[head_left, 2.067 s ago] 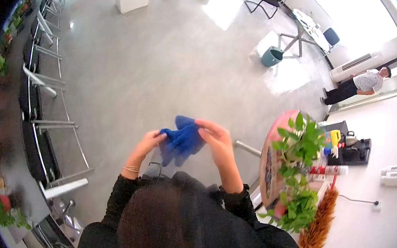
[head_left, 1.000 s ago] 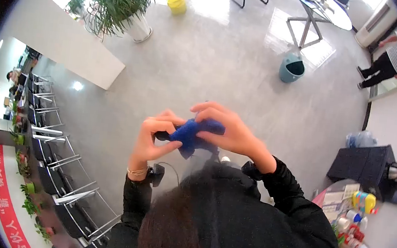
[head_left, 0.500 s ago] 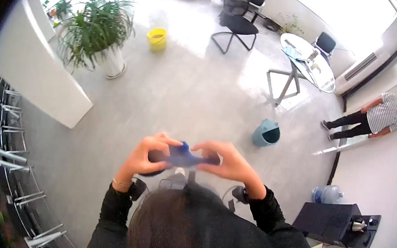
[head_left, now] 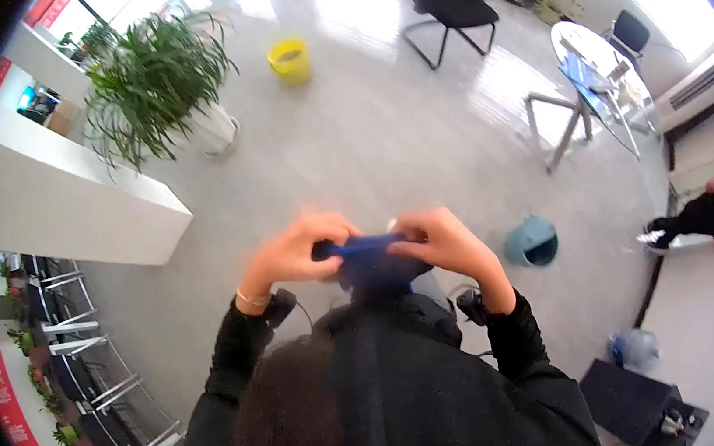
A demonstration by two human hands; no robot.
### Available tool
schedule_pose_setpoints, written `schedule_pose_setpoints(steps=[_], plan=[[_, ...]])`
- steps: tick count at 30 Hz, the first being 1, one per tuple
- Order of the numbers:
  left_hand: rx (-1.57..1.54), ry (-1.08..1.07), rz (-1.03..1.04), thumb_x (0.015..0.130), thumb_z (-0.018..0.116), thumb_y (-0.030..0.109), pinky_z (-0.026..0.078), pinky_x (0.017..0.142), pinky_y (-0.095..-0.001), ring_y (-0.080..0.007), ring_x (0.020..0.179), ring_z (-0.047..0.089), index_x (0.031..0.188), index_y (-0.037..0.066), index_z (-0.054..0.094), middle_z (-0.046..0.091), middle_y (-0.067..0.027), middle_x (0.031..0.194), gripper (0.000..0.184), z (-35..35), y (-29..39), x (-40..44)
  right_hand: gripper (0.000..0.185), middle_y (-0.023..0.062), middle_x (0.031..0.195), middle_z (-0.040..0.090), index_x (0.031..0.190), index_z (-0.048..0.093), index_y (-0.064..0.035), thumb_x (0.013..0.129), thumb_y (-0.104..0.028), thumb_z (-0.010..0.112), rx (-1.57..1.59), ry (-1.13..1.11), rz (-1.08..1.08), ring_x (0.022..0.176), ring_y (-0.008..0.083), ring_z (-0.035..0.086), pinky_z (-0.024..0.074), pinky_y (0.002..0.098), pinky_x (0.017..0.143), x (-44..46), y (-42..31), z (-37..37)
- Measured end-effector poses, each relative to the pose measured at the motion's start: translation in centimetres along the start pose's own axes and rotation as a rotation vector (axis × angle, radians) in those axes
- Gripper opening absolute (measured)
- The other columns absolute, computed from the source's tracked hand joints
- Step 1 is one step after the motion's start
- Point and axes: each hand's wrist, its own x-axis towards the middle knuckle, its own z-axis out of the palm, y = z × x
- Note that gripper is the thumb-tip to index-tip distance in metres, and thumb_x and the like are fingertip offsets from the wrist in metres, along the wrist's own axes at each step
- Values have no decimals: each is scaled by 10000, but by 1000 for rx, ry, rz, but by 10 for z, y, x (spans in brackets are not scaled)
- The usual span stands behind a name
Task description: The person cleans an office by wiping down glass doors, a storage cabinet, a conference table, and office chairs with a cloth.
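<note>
Between my two hands stretches a soft blue thing (head_left: 369, 246), with a brighter straight edge along its top and dark material below. It is blurred, so I cannot make out its exact kind. My left hand (head_left: 297, 247), a bracelet at its wrist, pinches the left end of that edge between thumb and fingers. At the right end, my right hand (head_left: 453, 241) grips it with bent fingers. Both hands are raised above the floor, close in front of my body. Dark blue-black material right below the hands partly merges with my black clothing.
A grey-blue bin (head_left: 533, 241) stands on the floor to the right, a yellow bucket (head_left: 290, 61) farther off. Left are a potted plant (head_left: 157, 81) and a white pillar (head_left: 77, 204). A black chair (head_left: 455, 7), round table (head_left: 600, 61) and person (head_left: 711, 210) are beyond.
Both hands have shifted up and right in view with the blue thing, whose bunched shape now shows a straight edge. The view has turned, and the person appears farther right.
</note>
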Motion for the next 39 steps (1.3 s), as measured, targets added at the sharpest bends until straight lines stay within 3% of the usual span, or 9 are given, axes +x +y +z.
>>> schedule_pose_setpoints(steps=[4,7,9,14,22,29,33,37,39], plan=[[214,94,-64,749,753,69,471,707,-335,-275,748,584,819,-48,583,618,-145,860,218,-67,-25,77,211,103,624,558,860,626,-54,833,-237,726,-121,93,-120,554,270,541,423,360,535,96,33,-76],[457,149,-325,738,760,118,486,695,-367,-353,781,604,871,15,640,637,-160,864,206,-125,-38,115,187,93,643,553,855,624,-81,838,-241,720,-195,76,-234,621,290,567,431,383,574,178,38,-121],[507,248,-355,737,760,127,491,694,-381,-355,792,616,884,30,651,642,-164,865,207,-158,-62,135,220,106,676,598,849,608,-96,863,-304,678,-397,128,-435,658,318,601,453,422,592,232,44,-145],[542,568,-402,768,746,142,505,667,-397,-359,775,636,929,75,679,661,-169,860,186,-246,-116,193,213,94,693,601,897,581,-81,874,-275,666,-334,59,-501,680,314,603,446,422,593,352,60,-191],[699,526,-396,785,720,213,491,594,-414,-324,686,634,834,94,665,662,-93,757,140,-394,-280,286,251,105,656,605,851,596,-87,865,-325,673,-477,54,-340,620,325,596,441,421,539,556,144,-242],[852,537,-67,758,741,254,485,589,-425,-316,661,618,756,80,657,627,-89,718,193,-596,-308,429,369,94,558,580,735,595,-104,879,-438,652,-655,417,-228,499,328,574,435,402,472,712,145,-356],[794,255,-130,753,755,252,471,608,-419,-358,684,595,773,47,635,617,-132,755,238,-688,-325,502,382,80,526,548,669,605,-108,848,-434,692,-596,556,-275,459,306,536,421,371,464,786,171,-410],[775,233,-91,774,730,189,470,603,-412,-349,704,609,840,46,639,629,-129,774,183,-735,-362,562,330,80,555,569,713,621,-98,832,-391,713,-507,479,-180,507,301,562,430,368,489,838,215,-450],[769,221,-135,781,716,166,481,624,-425,-357,739,621,915,56,631,648,-134,823,193,-752,-397,592,281,100,638,589,793,613,-90,820,-349,719,-449,359,-105,620,314,594,461,388,559,872,245,-466]])
